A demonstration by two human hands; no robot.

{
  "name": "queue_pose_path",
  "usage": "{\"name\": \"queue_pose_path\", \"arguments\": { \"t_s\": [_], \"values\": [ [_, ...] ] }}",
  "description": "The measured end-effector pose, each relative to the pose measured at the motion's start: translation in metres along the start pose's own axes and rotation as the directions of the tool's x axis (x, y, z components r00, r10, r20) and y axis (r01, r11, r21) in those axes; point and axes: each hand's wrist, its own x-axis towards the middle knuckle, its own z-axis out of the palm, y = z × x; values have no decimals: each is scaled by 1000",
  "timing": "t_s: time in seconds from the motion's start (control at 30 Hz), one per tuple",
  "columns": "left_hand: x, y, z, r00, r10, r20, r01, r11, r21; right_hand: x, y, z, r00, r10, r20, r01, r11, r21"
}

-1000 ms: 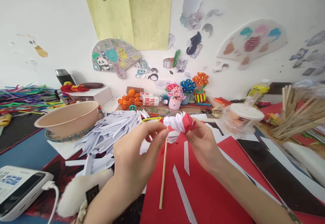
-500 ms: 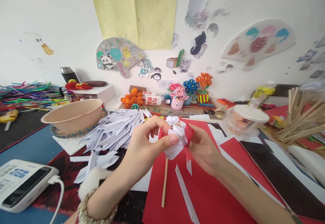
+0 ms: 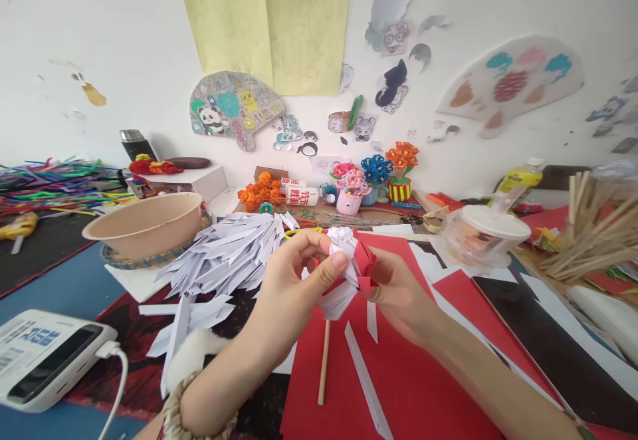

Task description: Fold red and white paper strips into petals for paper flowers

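Note:
Both hands hold a red-and-white folded paper flower point(image 3: 349, 260) on a thin wooden stick point(image 3: 323, 363) above a red paper sheet point(image 3: 413, 387). My left hand point(image 3: 294, 294) wraps its fingers round the flower's left side, thumb pressed on the white petals. From the right, my right hand point(image 3: 399, 290) pinches the red part. A loose white strip point(image 3: 371, 320) hangs under the flower, and another white strip point(image 3: 363, 380) lies on the red sheet.
A heap of folded white paper strips point(image 3: 224, 254) lies left of the hands, beside a beige bowl point(image 3: 144, 224). A white device with a cable point(image 3: 44, 357) sits front left. A lidded plastic cup point(image 3: 483, 234) and a bundle of wooden sticks point(image 3: 593, 234) stand right. Small flower pots point(image 3: 369, 184) line the wall.
My left hand closed from a pinch on the stick top to a grip round the flower's white petals. The flower turned and sank slightly; the view shifted a little.

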Motion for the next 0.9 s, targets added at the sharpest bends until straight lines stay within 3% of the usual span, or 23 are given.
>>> {"name": "queue_pose_path", "arguments": {
  "t_s": [0.1, 0.2, 0.27, 0.33, 0.4, 0.47, 0.5, 0.57, 0.63, 0.8, 0.9],
  "values": [
    [2, 0, 0, 998, -64, 1, 63, 994, -91, -1, 1, 3, 998, 54, -26, -53, 998, 36],
    [4, -3, -2, 998, -63, -6, 62, 995, -76, -1, 1, 6, 997, 76, -29, -74, 995, 65],
    [6, -4, -5, 1000, -20, -20, 21, 999, 33, -1, 1, 7, 996, 83, -22, -81, 994, 70],
    [7, -4, -10, 992, 107, -64, -89, 967, 239, 0, 0, 7, 997, 67, -44, -64, 996, 64],
    [8, -2, -14, 935, 343, -84, -264, 836, 481, 1, -1, 6, 995, 22, -93, -17, 999, 48],
    [7, 0, -16, 830, 558, -5, -427, 640, 639, 2, -2, 5, 992, -27, -120, 30, 999, 25],
    [6, 1, -17, 788, 614, 58, -486, 560, 671, 2, -2, 5, 991, -45, -125, 47, 999, 13],
    [4, 3, -16, 751, 639, 168, -558, 477, 679, 3, -3, 4, 989, -65, -132, 64, 998, -10],
    [2, 4, -13, 750, 625, 216, -581, 466, 668, 3, -3, 3, 985, -82, -151, 78, 996, -35],
    [0, 4, -10, 780, 590, 210, -549, 483, 682, 5, -3, -1, 975, -150, -162, 126, 981, -147],
    [-1, 4, -10, 777, 587, 228, -551, 459, 697, 6, -3, -4, 971, -197, -135, 166, 962, -216]
  ]
}}
